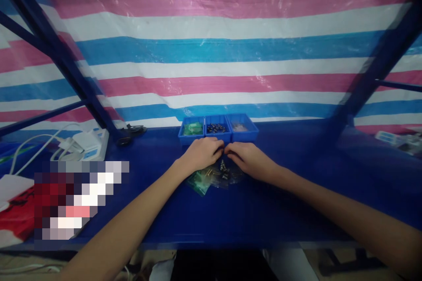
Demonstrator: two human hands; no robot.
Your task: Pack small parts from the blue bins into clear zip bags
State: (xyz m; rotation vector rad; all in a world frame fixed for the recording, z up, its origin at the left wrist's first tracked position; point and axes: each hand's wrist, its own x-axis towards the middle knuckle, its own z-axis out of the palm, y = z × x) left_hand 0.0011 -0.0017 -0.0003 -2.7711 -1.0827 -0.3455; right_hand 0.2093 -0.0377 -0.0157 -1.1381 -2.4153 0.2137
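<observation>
Fingers of both hands curl inward and meet at the tips above a clear bag of small parts (211, 178) on the blue table (296, 193). Left hand (201, 153) and right hand (249, 158) nearly touch; whether they pinch anything cannot be told. Three blue bins (217, 129) stand just behind.

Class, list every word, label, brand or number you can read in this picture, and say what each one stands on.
None can be read.
The white power strip shows no legible marking.
The red and white sheet is too blurred to read.
The three blue trays and the small bags between the hands carry no readable print.
</observation>
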